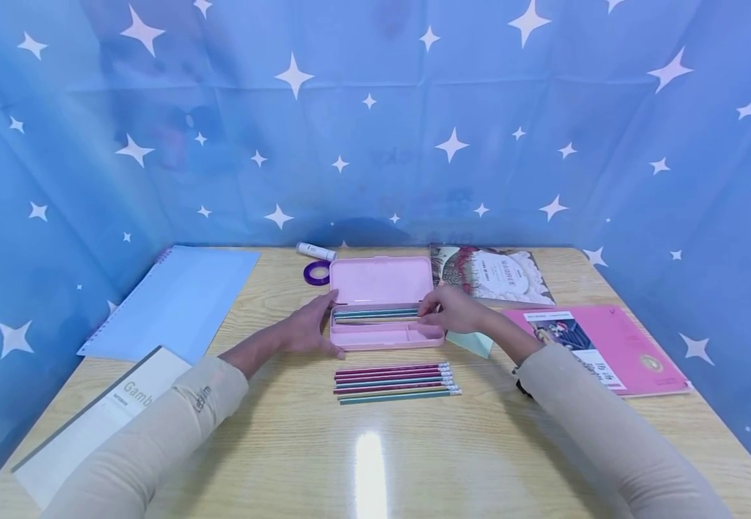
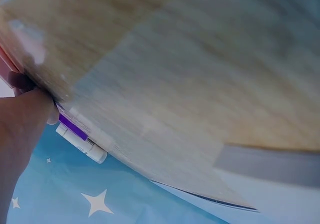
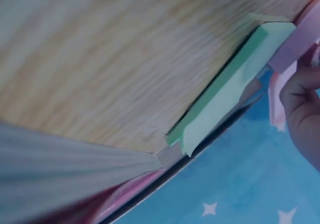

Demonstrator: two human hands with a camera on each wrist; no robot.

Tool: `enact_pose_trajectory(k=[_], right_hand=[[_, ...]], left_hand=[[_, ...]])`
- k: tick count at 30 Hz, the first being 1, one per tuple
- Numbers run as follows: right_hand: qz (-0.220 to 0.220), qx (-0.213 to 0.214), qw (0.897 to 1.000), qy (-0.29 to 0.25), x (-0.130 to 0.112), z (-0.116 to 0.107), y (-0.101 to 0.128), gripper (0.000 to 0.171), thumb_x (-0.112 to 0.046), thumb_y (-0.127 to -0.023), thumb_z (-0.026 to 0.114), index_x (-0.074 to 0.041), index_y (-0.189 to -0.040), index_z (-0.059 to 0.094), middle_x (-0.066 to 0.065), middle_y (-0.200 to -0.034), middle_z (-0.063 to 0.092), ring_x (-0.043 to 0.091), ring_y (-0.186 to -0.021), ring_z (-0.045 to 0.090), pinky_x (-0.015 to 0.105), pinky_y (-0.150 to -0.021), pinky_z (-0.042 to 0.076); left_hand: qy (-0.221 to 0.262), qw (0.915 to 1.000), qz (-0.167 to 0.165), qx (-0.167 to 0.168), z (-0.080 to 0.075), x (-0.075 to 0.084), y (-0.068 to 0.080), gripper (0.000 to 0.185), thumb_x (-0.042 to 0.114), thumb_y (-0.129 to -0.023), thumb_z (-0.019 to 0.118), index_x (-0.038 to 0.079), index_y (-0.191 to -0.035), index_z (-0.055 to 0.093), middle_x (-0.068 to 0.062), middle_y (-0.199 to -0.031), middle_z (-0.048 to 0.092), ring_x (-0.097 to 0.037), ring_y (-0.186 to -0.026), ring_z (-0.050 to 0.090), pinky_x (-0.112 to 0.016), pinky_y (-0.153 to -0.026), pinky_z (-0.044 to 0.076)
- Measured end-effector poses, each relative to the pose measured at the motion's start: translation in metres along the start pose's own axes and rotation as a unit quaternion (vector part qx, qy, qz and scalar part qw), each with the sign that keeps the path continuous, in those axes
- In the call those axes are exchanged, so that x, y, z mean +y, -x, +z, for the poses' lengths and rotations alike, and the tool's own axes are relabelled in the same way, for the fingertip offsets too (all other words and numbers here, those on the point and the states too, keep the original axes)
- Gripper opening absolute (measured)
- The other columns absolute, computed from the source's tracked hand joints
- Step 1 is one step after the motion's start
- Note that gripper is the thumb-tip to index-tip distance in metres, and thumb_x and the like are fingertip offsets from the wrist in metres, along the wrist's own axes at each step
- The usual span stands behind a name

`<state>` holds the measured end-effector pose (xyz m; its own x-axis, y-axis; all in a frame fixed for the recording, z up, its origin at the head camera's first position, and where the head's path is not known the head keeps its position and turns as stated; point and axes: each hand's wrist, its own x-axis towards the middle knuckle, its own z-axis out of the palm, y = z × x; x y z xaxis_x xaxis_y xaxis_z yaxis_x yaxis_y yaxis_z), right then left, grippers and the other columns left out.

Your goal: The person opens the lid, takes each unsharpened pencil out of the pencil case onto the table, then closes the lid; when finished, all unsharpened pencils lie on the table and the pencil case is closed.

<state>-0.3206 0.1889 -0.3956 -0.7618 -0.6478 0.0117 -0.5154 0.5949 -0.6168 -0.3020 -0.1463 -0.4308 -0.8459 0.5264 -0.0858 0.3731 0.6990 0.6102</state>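
While the right hand reaches in from the right with its grip pinched on the end of a pencil lying in the pink pencil case, the left hand rests against the case's left end, fingers fairly straight and the thumb along the front corner; its grip is spread, not closed round anything. Both forearms in beige sleeves come up from the bottom corners of the head view and angle inward. A small line of lettering runs along the left cuff, too small to read.

That pencil lies with its long axis left to right, parallel to the case's front edge, in the rear compartment among a few others. The case sits open near the middle of the table, lid tipped back.

Just in front of it a row of pencils lies side by side, also left to right, eraser ends to the right. A green sticky-note pad sits just right of the case. At the near left a notebook shows "Gamb", cut off by the sleeve. Print on the pink book at the right is unreadable.
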Motion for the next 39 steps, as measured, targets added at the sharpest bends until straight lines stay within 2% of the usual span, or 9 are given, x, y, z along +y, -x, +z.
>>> enact_pose_trajectory(k=[4,11,16,22,29,39], right_hand=[[0.006,0.018,1.000,0.006,-0.004,0.000,0.003,0.008,-0.003,-0.092,0.067,-0.001,-0.096,0.074,0.005,-0.089,0.072,0.014,-0.069,0.057,0.029,-0.062,0.049],[0.016,0.033,0.999,0.014,-0.012,-0.001,0.015,0.009,-0.005,-0.093,0.068,-0.001,-0.098,0.074,0.003,-0.091,0.071,0.014,-0.077,0.060,0.031,-0.069,0.051],[0.014,0.032,0.999,0.005,-0.025,-0.006,0.029,0.008,-0.003,-0.092,0.068,-0.001,-0.098,0.073,0.004,-0.092,0.070,0.015,-0.072,0.058,0.028,-0.066,0.050],[0.003,0.016,1.000,-0.001,-0.042,-0.010,0.051,0.009,-0.005,-0.092,0.069,-0.003,-0.099,0.074,-0.001,-0.090,0.070,0.019,-0.068,0.053,0.027,-0.060,0.047],[-0.005,-0.013,1.000,0.014,-0.052,-0.003,0.081,0.006,-0.012,-0.093,0.069,-0.013,-0.097,0.074,-0.008,-0.091,0.069,0.012,-0.075,0.053,0.026,-0.064,0.049],[-0.017,-0.047,0.999,-0.010,-0.057,0.013,0.113,0.004,-0.014,-0.093,0.070,-0.013,-0.095,0.073,-0.010,-0.088,0.067,0.007,-0.073,0.052,0.023,-0.064,0.048]], left_hand=[[0.000,1.0000,0.001,0.002,0.001,-0.001,0.001,0.136,0.052,-0.066,0.088,0.003,-0.159,0.001,-0.019,-0.160,0.023,-0.033,-0.149,0.017,-0.043,-0.121,0.014],[-0.003,0.9999,0.011,0.007,0.002,-0.001,0.001,0.135,0.053,-0.067,0.088,0.001,-0.158,0.002,-0.020,-0.161,0.021,-0.035,-0.149,0.017,-0.045,-0.121,0.015],[-0.001,1.0000,0.006,0.006,0.004,-0.003,-0.001,0.135,0.051,-0.067,0.088,0.002,-0.158,0.002,-0.019,-0.161,0.021,-0.033,-0.150,0.016,-0.043,-0.121,0.014],[-0.004,1.0000,0.006,0.007,0.005,-0.006,-0.002,0.135,0.052,-0.067,0.088,0.004,-0.159,0.002,-0.017,-0.161,0.021,-0.032,-0.150,0.016,-0.043,-0.121,0.014],[-0.007,0.9999,0.010,0.005,0.004,-0.007,-0.002,0.135,0.052,-0.068,0.088,0.003,-0.159,0.001,-0.018,-0.162,0.018,-0.032,-0.150,0.015,-0.042,-0.121,0.014],[0.009,0.9999,0.012,0.007,0.002,-0.005,-0.002,0.137,0.051,-0.066,0.089,0.003,-0.158,0.001,-0.018,-0.157,0.028,-0.033,-0.148,0.020,-0.043,-0.121,0.015]])
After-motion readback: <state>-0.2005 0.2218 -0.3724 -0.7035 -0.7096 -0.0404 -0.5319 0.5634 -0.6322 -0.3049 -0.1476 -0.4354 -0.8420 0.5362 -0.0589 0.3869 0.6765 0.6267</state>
